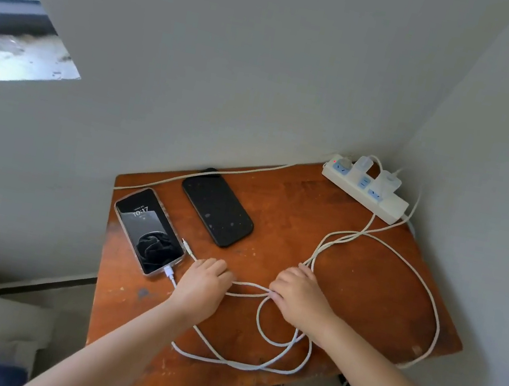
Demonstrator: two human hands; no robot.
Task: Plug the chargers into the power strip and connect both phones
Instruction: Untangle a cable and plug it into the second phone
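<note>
bench (295,206): reddish-brown, scuffed with pale flecks
power strip (364,187): white, blue sockets (one small red light)
cables (383,246): white
far phone (217,208): black
near phone (149,231): dark lit screen

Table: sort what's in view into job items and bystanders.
Job: power strip, two chargers, white cables, lit phone (plugged in), dark phone (unplugged), loose connector, left hand, right hand.

Bystanders: window, wall, table.

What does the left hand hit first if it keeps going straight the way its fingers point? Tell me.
Probably the free cable plug lying just ahead of the left hand, then the lit phone. Depth is hard to judge from this one view.
</note>
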